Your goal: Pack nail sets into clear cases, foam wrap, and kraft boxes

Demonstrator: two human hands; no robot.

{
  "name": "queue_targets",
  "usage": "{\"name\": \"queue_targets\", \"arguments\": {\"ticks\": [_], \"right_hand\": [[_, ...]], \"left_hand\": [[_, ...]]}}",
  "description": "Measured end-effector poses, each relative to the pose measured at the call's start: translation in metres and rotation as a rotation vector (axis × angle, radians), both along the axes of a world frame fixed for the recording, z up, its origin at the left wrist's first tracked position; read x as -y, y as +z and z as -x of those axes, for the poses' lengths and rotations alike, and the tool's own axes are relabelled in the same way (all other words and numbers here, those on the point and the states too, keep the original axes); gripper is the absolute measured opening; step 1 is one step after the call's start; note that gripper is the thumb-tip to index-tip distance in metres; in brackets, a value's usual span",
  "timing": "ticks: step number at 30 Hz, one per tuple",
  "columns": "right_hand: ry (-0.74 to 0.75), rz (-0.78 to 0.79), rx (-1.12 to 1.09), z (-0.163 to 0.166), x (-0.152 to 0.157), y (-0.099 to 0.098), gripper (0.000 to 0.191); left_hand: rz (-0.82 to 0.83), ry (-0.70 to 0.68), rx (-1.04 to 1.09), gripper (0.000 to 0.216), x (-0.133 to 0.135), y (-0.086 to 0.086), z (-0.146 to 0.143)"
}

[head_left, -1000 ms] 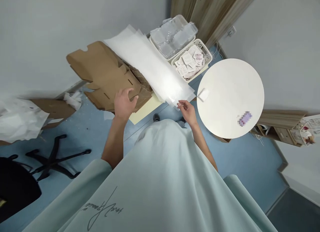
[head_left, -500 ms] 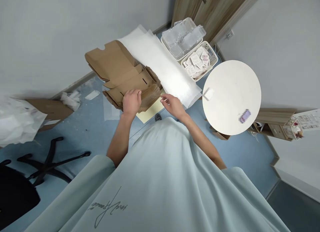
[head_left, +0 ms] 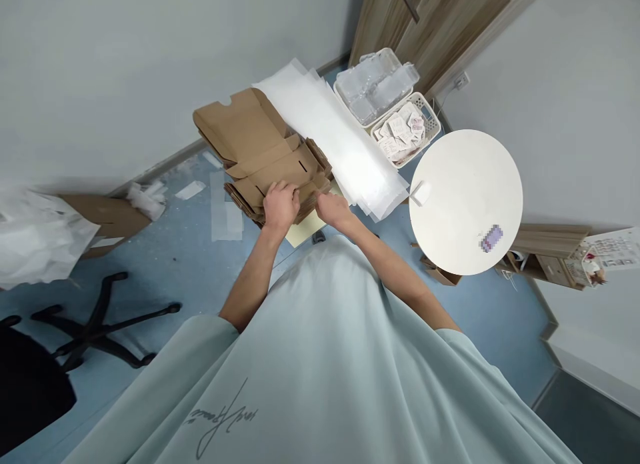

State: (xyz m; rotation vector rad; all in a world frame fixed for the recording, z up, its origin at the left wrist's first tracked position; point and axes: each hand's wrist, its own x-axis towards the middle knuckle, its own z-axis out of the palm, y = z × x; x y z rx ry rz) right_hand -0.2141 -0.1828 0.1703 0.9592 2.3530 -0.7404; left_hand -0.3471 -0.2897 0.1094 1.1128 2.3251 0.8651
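A stack of flattened brown cardboard boxes [head_left: 260,134] lies before me, its top one partly unfolded with flaps and dark slots. My left hand [head_left: 281,205] is closed over the near edge of the top cardboard box, fingers curled on its surface. At the right corner of that box, my right hand [head_left: 333,209] is closed in a pinch on the flap edge; its fingertips are partly hidden. Beneath the stack, a pale yellow sheet [head_left: 306,229] peeks out. White translucent sheets [head_left: 345,144] lie just beyond and to the right of the boxes.
Behind the sheets are a bin of clear plastic boxes [head_left: 375,84] and a white basket [head_left: 434,132] of printed cards. A round white table [head_left: 465,197] stands at right, a swivel chair base [head_left: 95,324] at lower left. White plastic bags [head_left: 40,241] sit at far left.
My right hand has closed from spread fingers onto the cardboard's right edge. My left fingers have curled more on the box. The view has shifted, so the stack appears further right.
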Motion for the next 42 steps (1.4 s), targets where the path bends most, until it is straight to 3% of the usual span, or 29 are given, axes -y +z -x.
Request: {"name": "queue_targets", "arguments": {"ticks": [5,12,16,21,25,28,31,35,38,42], "right_hand": [[-0.01,0.033,0.012,0.006,-0.007,-0.009,0.027],[-0.003,0.119,-0.018,0.006,-0.017,0.0,0.038],[-0.144,0.174,-0.302,-0.029,-0.025,0.03,0.041],[-0.535,0.04,-0.778,-0.117,-0.049,0.103,0.049],[-0.77,-0.209,-0.981,-0.188,-0.063,0.151,0.063],[-0.876,-0.342,-1.023,-0.235,-0.069,0.156,0.064],[-0.976,-0.409,-1.015,-0.281,-0.078,0.137,0.058],[-1.177,-0.373,-1.039,-0.345,-0.092,0.103,0.047],[-1.327,-0.314,-1.031,-0.395,-0.103,0.081,0.04],[-1.449,-0.253,-0.97,-0.463,-0.12,0.048,0.037]], "left_hand": [[-0.118,0.036,0.025,0.02,0.009,0.029,0.001],[-0.424,0.08,-0.159,0.034,0.013,0.107,0.009],[-0.564,0.01,-0.266,0.04,0.004,0.139,0.006],[-0.572,-0.181,-0.231,0.044,-0.022,0.155,-0.023],[-0.582,-0.44,-0.152,0.044,-0.054,0.154,-0.062],[-0.588,-0.658,-0.094,0.044,-0.081,0.148,-0.096],[-0.574,-0.838,-0.056,0.049,-0.107,0.141,-0.134],[-0.501,-1.002,-0.035,0.057,-0.141,0.122,-0.191],[-0.456,-1.121,-0.021,0.061,-0.167,0.097,-0.239],[-0.418,-1.231,-0.036,0.063,-0.202,0.051,-0.306]]}}
